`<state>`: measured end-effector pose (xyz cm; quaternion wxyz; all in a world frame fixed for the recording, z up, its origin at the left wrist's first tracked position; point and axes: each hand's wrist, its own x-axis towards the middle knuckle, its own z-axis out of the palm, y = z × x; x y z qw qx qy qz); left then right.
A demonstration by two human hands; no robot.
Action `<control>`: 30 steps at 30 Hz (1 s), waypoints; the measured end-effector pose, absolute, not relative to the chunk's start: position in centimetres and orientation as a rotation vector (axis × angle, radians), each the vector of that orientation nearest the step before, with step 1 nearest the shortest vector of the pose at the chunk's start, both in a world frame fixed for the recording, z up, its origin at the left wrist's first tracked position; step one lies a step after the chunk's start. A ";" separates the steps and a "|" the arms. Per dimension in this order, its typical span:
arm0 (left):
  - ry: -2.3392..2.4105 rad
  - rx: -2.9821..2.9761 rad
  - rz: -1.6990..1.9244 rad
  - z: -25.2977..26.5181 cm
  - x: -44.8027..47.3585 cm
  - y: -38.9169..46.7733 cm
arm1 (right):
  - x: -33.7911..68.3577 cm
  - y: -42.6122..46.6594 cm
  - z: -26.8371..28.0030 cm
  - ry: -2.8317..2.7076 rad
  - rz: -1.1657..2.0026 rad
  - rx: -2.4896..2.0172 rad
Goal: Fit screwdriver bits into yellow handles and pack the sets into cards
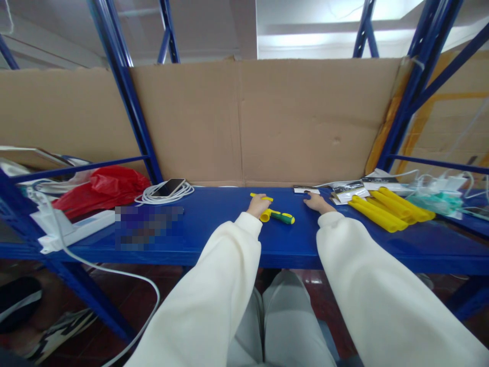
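Note:
My left hand (pixel 259 205) is closed around a thin yellow plastic piece (pixel 267 199), whose ends stick out on both sides of the fingers. Just below that hand, a short yellow tube-shaped part (pixel 264 216) lies on the blue shelf. Beside it is a screwdriver (pixel 283 218) with a green and yellow handle. To the right, my right hand (pixel 320 204) reaches low over the shelf with its thumb and forefinger slightly apart. Its fingertips are at the near edge of a small black-and-white packet (pixel 303 189); whether they touch it is hard to see.
Several yellow tubes (pixel 382 214) and printed packets (pixel 349 191) lie at the right. Leftward are a phone (pixel 168 187) on a coiled white cable (pixel 185 191), a red plastic bag (pixel 114 186) and a white power strip (pixel 91 223). Cardboard (pixel 286 122) stands behind, between blue posts (pixel 133 97).

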<state>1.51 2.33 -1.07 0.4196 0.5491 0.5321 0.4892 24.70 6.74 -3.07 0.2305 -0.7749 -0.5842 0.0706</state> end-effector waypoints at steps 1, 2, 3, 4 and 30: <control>1.327 1.371 1.233 -1.0 1.6 2.2 | 24.6 6.8 -3.0 -1.630 0.190 -2.157; 1.323 1.368 1.239 -1.0 1.6 2.1 | 24.6 6.8 -2.9 -1.643 0.185 -2.183; 1.325 1.364 1.242 -0.9 1.6 2.1 | 24.5 6.8 -2.9 -1.646 0.178 -2.208; 1.330 1.362 1.245 -0.9 1.6 2.0 | 24.5 6.9 -2.8 -1.642 0.167 -2.233; 1.436 1.509 1.330 -2.1 1.3 3.7 | 26.0 7.5 -2.4 -1.339 -0.043 -2.114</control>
